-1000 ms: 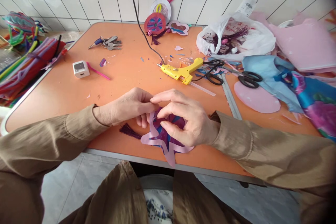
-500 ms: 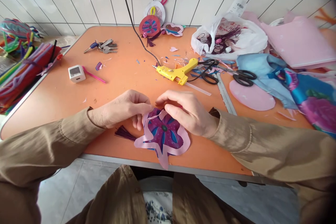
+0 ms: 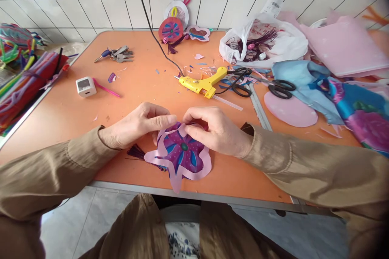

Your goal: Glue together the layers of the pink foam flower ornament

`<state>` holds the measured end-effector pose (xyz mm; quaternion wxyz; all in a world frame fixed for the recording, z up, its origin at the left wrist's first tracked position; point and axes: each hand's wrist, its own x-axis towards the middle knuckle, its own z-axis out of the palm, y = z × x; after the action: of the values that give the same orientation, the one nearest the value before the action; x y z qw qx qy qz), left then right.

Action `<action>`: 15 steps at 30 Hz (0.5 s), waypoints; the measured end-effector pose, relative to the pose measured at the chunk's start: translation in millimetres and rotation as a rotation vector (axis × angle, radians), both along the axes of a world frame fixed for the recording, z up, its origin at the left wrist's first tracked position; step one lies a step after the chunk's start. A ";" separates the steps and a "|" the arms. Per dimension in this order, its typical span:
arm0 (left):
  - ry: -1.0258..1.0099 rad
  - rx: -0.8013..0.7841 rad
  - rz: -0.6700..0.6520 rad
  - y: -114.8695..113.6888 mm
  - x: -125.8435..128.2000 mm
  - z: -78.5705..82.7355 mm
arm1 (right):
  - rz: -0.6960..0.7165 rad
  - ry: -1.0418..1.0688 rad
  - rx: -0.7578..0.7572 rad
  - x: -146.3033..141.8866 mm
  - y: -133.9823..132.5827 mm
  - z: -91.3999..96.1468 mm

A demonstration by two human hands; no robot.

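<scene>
A purple-and-blue flower-patterned cutout (image 3: pixel 185 158) sits patterned face up, green at its centre, wavily edged in pink, one point toward six o'clock; a dark purple tassel (image 3: pixel 135 152) pokes out at nine.

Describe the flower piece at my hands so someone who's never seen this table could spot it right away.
Find the orange table and go to its near edge. Between the left hand and right hand is the purple-and-blue flower piece. Its wavy pale pink border and dark green centre set it apart from the dark purple tassel beside it.
</scene>
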<state>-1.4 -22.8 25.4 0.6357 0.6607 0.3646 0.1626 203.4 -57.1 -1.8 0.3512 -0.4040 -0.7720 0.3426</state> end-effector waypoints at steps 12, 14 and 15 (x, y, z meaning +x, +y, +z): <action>0.036 0.039 0.023 -0.4 -0.2 -1.5 | -0.017 0.062 -0.091 -1.0 1.5 -1.4; 0.101 0.079 -0.029 -1.1 0.8 1.2 | -0.022 0.068 -0.097 -1.3 1.3 -1.5; 0.143 0.082 -0.031 -1.8 1.7 2.4 | -0.024 0.073 -0.100 -1.5 1.2 -1.6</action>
<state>0.3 -24.5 27.8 0.5831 0.7017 0.3916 0.1198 201.9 -56.0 -3.3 0.3624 -0.4176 -0.7358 0.3911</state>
